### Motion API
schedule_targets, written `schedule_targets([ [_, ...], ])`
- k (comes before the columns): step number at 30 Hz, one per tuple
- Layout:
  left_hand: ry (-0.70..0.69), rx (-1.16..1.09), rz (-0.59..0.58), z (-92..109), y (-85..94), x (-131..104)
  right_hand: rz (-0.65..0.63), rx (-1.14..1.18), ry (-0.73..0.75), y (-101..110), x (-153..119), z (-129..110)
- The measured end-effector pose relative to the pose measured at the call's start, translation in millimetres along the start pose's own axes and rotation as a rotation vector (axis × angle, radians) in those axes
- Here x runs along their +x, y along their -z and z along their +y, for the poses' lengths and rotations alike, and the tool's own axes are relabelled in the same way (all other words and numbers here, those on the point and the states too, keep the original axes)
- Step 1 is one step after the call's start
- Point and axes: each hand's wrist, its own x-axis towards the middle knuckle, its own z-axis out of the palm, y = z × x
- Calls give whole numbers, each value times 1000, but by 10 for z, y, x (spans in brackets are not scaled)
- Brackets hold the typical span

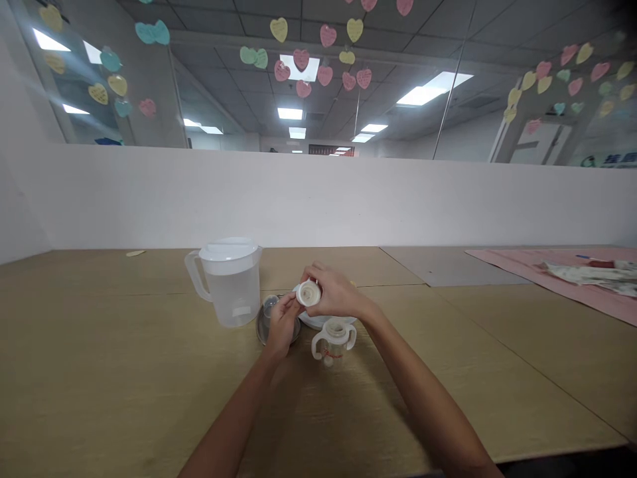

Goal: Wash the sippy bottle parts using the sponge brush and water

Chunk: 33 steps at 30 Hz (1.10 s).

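My left hand (281, 326), left of the two-handled cup (334, 342), is bare, with slim fingers (290, 307); its forearm (243, 406) is uncovered, slender at the wrist and broadening evenly toward the elbow. My right hand (336, 292), above the same cup, is likewise bare; its forearm (423, 392), to the cup's right, shows an uncovered, smooth, gradually widening outline. My nails appear too small to describe.
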Motion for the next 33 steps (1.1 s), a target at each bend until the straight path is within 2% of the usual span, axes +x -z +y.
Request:
schedule_targets([
  [3,16,-37,11,25,-18,-7,79,-35,-54,-74,21,37],
  [7,33,-36,13,46,-50,-32,75,-33,-57,-128,33,116],
  [19,29,-21,2,64,-78,-53,108,6,-99,-119,63,227],
  [26,40,-27,32,83,-60,-53,48,2,-11,-67,27,132],
  [33,42,-60,-33,48,-32,-16,-24,-50,30,-7,-10,-23],
])
